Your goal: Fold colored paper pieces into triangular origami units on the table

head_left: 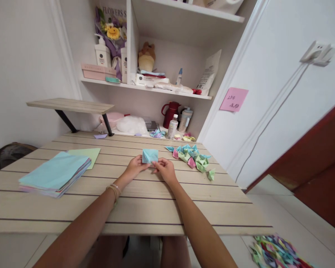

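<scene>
Paper (153,153), light blue and folded into a small, nearly square packet, is between our two hands, beyond the middle of the worktop (145,208) towards its far edge. Our left hand (135,166) grasps its left side and near left corner; our right hand (166,171) pinches its near right corner. Neither hand is nearer, as each grip is on it. We see no clear long axis, and we cannot tell whether it touches the wood. Folded pieces (191,162) in blue, green and pink cluster to its right, by the far right corner. Stacked sheets (56,170) lie towards the left edge, overlapping a green sheet (92,156).
</scene>
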`<control>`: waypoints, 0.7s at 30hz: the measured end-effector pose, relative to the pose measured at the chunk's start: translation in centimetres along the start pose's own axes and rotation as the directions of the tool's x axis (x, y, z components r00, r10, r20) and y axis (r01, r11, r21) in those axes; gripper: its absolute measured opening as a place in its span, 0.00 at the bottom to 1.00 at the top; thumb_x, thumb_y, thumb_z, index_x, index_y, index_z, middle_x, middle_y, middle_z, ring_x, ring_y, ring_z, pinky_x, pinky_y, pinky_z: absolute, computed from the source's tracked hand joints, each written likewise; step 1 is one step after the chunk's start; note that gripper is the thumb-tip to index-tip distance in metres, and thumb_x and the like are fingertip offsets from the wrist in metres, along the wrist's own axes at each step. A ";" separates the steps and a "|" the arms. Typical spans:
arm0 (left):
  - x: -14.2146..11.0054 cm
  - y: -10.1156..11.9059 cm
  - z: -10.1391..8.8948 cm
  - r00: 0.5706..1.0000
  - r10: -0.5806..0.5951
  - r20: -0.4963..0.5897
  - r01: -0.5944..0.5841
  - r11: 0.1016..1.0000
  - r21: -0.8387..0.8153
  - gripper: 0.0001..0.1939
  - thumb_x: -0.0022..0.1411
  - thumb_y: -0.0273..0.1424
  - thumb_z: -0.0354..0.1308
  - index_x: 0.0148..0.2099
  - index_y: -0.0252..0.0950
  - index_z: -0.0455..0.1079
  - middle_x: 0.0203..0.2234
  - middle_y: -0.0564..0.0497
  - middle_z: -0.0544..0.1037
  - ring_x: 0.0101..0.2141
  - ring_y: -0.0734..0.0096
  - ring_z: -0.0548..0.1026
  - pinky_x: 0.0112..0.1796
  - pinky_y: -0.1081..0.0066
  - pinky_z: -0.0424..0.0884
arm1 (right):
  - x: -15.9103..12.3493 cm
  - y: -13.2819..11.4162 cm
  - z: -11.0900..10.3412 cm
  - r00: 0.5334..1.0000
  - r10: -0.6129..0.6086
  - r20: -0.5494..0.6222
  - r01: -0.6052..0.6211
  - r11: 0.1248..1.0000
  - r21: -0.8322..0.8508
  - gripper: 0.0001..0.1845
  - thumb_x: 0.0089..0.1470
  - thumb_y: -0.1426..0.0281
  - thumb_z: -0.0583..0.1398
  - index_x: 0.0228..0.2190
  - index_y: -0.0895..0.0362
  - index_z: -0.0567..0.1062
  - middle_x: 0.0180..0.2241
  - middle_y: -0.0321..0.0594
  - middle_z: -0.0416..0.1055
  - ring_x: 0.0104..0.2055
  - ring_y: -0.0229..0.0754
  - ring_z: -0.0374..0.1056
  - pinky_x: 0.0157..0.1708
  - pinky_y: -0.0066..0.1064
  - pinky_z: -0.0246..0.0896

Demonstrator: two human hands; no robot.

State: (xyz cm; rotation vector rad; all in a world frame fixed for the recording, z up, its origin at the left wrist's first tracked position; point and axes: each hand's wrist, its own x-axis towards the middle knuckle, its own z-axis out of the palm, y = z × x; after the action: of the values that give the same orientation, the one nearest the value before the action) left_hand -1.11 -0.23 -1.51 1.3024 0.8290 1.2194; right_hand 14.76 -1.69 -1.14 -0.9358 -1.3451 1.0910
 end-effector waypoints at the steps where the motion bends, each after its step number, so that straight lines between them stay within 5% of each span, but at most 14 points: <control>1: -0.1 0.0 0.0 1.000 0.000 0.001 0.000 1.000 0.023 0.22 0.40 0.32 0.66 0.40 0.31 0.66 0.31 0.45 0.77 0.30 0.68 0.75 0.32 0.72 0.68 | 0.1 0.0 -0.2 0.999 -0.011 -0.035 0.011 1.000 -0.009 0.16 0.38 0.58 0.63 0.23 0.58 0.71 0.19 0.36 0.71 0.17 0.36 0.65 0.19 0.27 0.61; 6: -0.2 0.5 -0.5 0.998 -0.028 -0.054 0.030 0.998 0.052 0.24 0.50 0.38 0.58 0.47 0.31 0.62 0.17 0.52 0.74 0.16 0.76 0.70 0.18 0.77 0.63 | 0.2 -0.1 -1.2 0.981 -0.074 -0.177 0.045 0.986 -0.159 0.15 0.40 0.58 0.62 0.25 0.58 0.72 0.12 0.32 0.66 0.12 0.34 0.59 0.14 0.26 0.55; 9: -0.3 1.2 -0.9 0.995 -0.034 -0.092 0.036 0.999 0.018 0.25 0.55 0.42 0.51 0.50 0.31 0.61 0.12 0.56 0.69 0.10 0.78 0.65 0.13 0.79 0.58 | 0.1 -0.1 -1.5 0.981 -0.110 -0.158 0.066 0.963 -0.262 0.15 0.41 0.58 0.61 0.26 0.57 0.73 0.13 0.34 0.68 0.12 0.36 0.60 0.15 0.27 0.57; 13: -0.4 1.7 -0.8 0.998 -0.029 -0.058 0.029 1.000 0.009 0.27 0.51 0.41 0.56 0.51 0.31 0.62 0.15 0.53 0.73 0.11 0.78 0.67 0.14 0.79 0.60 | 0.0 0.0 -1.6 0.985 -0.154 -0.078 0.117 0.927 -0.357 0.12 0.41 0.59 0.61 0.25 0.55 0.74 0.15 0.35 0.70 0.14 0.38 0.64 0.19 0.29 0.59; 17: -0.4 1.2 -0.6 0.997 -0.029 -0.078 0.032 0.999 0.029 0.24 0.47 0.39 0.62 0.45 0.30 0.66 0.18 0.51 0.75 0.13 0.75 0.70 0.16 0.77 0.64 | 0.0 -0.1 -1.5 0.992 -0.104 -0.070 0.082 0.961 -0.263 0.13 0.39 0.59 0.62 0.26 0.55 0.75 0.14 0.35 0.71 0.14 0.39 0.64 0.17 0.28 0.59; 21: -0.2 0.9 -1.0 0.991 -0.037 -0.130 0.054 0.990 0.132 0.20 0.46 0.39 0.62 0.38 0.30 0.69 0.10 0.55 0.70 0.07 0.79 0.63 0.10 0.79 0.56 | 0.1 -0.5 -1.5 0.998 0.004 -0.069 -0.011 0.995 -0.098 0.18 0.38 0.57 0.63 0.27 0.59 0.74 0.12 0.36 0.69 0.12 0.38 0.64 0.14 0.27 0.58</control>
State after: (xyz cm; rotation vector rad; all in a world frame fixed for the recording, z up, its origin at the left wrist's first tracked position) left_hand -2.26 -0.30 -0.77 1.3170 1.0436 1.2365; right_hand 16.27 -1.60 -0.69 -1.0418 -1.3499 0.9967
